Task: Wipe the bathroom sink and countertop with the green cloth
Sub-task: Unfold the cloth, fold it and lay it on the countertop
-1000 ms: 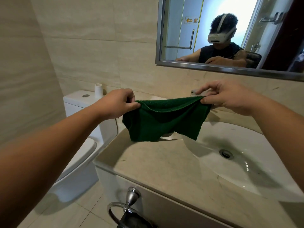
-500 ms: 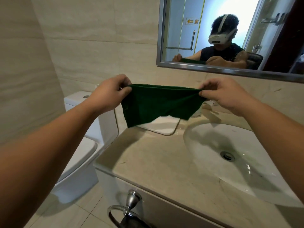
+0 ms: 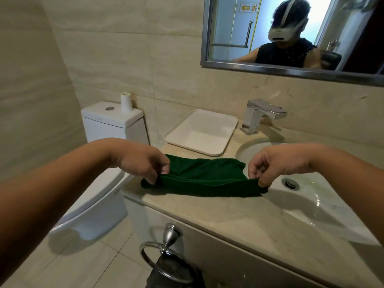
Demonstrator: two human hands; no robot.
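The green cloth (image 3: 202, 176) lies folded on the beige countertop (image 3: 239, 217), just left of the white sink (image 3: 307, 206). My left hand (image 3: 143, 161) pinches its near left corner between thumb and fingers. My right hand (image 3: 274, 163) pinches the near right corner, over the sink's left rim. The cloth is stretched between the two hands and its far half rests flat on the counter.
A white rectangular tray (image 3: 202, 132) sits behind the cloth. A chrome faucet (image 3: 261, 115) stands at the back of the sink, whose drain (image 3: 290, 183) is right of my right hand. A toilet (image 3: 110, 129) stands left. A towel ring (image 3: 164, 258) hangs below the counter's front edge.
Both hands have come down from chest height, bringing the hanging cloth onto the countertop. The tray and faucet, hidden behind the cloth before, now show.
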